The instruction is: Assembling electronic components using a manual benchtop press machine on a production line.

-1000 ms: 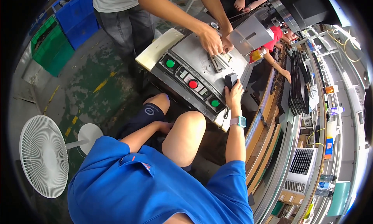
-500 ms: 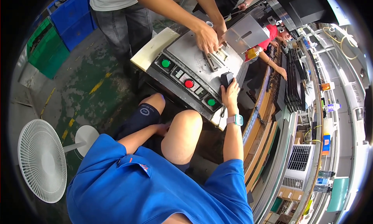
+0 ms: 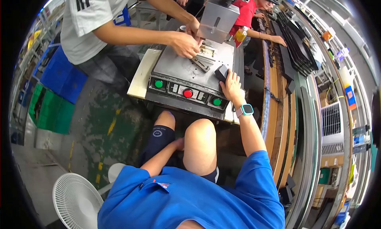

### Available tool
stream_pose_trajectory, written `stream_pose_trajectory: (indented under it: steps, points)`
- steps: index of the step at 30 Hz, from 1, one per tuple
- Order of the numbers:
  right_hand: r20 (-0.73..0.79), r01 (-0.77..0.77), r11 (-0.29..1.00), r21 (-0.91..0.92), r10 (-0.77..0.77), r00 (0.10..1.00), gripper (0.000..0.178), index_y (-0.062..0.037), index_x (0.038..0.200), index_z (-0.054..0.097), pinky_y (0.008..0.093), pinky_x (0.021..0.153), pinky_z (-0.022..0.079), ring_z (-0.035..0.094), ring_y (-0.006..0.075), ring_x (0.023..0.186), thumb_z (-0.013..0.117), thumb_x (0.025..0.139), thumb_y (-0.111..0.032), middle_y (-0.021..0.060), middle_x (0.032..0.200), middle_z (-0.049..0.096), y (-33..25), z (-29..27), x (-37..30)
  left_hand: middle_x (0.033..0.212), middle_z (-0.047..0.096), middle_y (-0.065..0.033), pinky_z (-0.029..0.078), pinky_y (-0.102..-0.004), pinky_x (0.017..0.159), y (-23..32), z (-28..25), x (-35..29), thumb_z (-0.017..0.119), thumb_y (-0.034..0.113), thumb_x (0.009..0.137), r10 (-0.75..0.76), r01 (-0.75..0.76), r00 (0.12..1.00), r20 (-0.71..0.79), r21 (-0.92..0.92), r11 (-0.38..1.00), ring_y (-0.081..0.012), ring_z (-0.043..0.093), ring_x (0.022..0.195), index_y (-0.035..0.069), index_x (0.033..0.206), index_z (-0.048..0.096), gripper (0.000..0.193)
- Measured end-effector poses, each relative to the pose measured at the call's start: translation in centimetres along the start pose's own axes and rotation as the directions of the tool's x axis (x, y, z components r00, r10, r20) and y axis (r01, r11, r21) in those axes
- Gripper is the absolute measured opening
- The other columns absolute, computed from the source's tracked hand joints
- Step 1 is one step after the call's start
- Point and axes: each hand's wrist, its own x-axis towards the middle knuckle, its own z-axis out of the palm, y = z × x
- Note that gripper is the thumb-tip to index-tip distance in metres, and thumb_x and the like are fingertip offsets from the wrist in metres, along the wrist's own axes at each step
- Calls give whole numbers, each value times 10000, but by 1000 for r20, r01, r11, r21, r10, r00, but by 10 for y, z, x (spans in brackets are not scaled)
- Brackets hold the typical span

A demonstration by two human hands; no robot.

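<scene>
My right hand (image 3: 233,87), with a pale watch on its wrist, rests at the right side of a grey metal machine top (image 3: 174,66). Its thumb and fingers hold a small black block (image 3: 222,73) standing on that top. My left hand (image 3: 180,144) lies between my thighs, its fingers mostly hidden behind my leg. Across the machine, a person in a white shirt has both hands (image 3: 185,45) on a small metal fixture (image 3: 206,54). Below the top, the front panel carries a red button (image 3: 187,93) between two green buttons, one left (image 3: 158,83) and one right (image 3: 216,101).
A metal press head (image 3: 219,20) hangs above the fixture. To the right runs a long conveyor (image 3: 274,106) with stacked black panels (image 3: 293,42), where a person in red reaches in. A white fan (image 3: 77,199) stands at lower left, near blue (image 3: 63,76) and green bins (image 3: 53,112).
My view has shifted and turned, so the machine looks straighter. The other person leans in further from the left. My right hand stays by the black block; my left stays between my thighs.
</scene>
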Motion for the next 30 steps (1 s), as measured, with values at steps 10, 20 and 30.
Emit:
stream_pose_trajectory:
  steps: [10, 20, 30]
  points:
    - [-44, 2, 1000, 5, -2, 999, 739, 5, 1416, 293, 533, 863, 487, 483, 405, 1123, 686, 848, -259, 206, 1229, 469, -17, 4, 1, 1334, 535, -260, 455, -466, 1001, 44, -11, -38, 715, 391, 815, -330, 349, 935, -133, 159, 924, -413, 533, 1216, 121, 1445, 341, 782]
    - [-59, 19, 1000, 9, -19, 998, 736, -6, 1396, 314, 534, 839, 466, 503, 383, 1100, 706, 824, -254, 188, 1194, 497, -16, 7, 5, 1143, 647, -241, 486, -469, 914, 69, -7, -48, 735, 236, 741, -322, 385, 912, -253, 260, 886, -409, 596, 1113, 111, 1282, 439, 629]
    - [-66, 8, 999, -46, -11, 998, 761, -1, 1402, 327, 523, 832, 476, 508, 370, 1106, 717, 814, -286, 183, 1195, 505, -15, 9, 8, 1105, 650, -240, 494, -443, 883, 74, -13, -59, 733, 231, 705, -249, 315, 928, -276, 227, 922, -423, 611, 1067, 115, 1286, 438, 662]
